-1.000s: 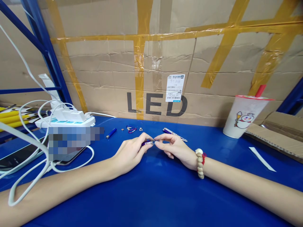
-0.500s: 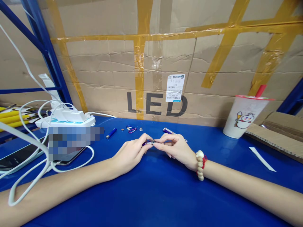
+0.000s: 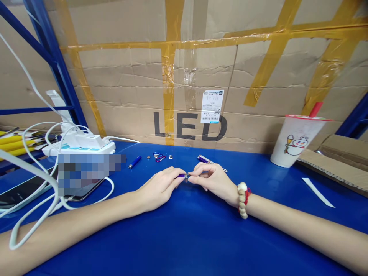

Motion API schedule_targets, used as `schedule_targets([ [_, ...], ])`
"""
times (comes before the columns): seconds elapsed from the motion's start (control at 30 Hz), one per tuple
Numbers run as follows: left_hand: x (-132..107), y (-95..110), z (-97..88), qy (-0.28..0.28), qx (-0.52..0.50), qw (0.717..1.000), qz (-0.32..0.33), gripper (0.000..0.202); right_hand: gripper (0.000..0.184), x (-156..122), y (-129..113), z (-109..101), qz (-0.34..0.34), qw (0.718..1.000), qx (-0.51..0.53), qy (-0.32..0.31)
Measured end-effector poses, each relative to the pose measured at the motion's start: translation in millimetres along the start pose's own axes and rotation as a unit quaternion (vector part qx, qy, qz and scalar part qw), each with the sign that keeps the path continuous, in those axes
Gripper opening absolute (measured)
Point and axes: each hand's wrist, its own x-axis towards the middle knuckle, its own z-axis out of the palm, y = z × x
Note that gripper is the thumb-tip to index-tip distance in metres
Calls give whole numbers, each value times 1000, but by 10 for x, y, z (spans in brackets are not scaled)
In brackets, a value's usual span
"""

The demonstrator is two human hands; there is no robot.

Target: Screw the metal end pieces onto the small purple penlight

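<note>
My left hand [image 3: 161, 188] is closed around a small purple-blue flashlight [image 3: 181, 175], whose silver end points right. At that end my right hand [image 3: 214, 179] pinches with thumb and forefinger; the exact bit under the fingertips is hidden. Behind my right hand lies another purple flashlight [image 3: 204, 158] with a silver tip. Beyond my left hand are a blue tube [image 3: 135, 161] with a metal end, a small round disc [image 3: 148, 157], blue and purple carabiner clips [image 3: 161, 158] and a tiny metal piece [image 3: 171, 156].
A white power strip [image 3: 110, 147] with tangled cables and phones [image 3: 86, 191] occupies the left, one cable loop [image 3: 17, 241] crossing my left forearm. On the right stand a drink cup [image 3: 296, 142], a paper strip [image 3: 317, 193] and a cardboard tray [image 3: 330, 168]. A large carton [image 3: 129, 88] closes off the back.
The flashlight has turned between my hands, so its silver end now shows at my right fingertips. My left fingers have lowered and flattened over it.
</note>
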Motion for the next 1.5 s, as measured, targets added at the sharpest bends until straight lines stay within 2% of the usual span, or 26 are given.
schedule_targets([
  [0.2, -2, -5, 3, 2, -6, 1000, 24, 25, 29, 0, -1, 10, -8, 1000, -12, -14],
  [0.5, -24, -17, 37, 52, 28, 996, 73, 22, 31, -33, -14, 29, -13, 998, -65, -16],
  [0.67, -34, -29, 42, 68, 39, 993, 88, 23, 37, -55, -14, 28, 13, 996, -80, -33],
  [1.03, -43, -21, 27, 62, 50, 994, 70, 25, 43, -58, -52, 18, 83, 994, -56, -46],
  [1.23, -38, 11, 5, 47, -6, 998, 28, 21, 43, -52, -105, 18, 100, 993, -46, -43],
  [1.5, -28, 17, 6, 40, -8, 999, 10, 18, 45, -43, -117, 28, 114, 992, -47, -32],
])
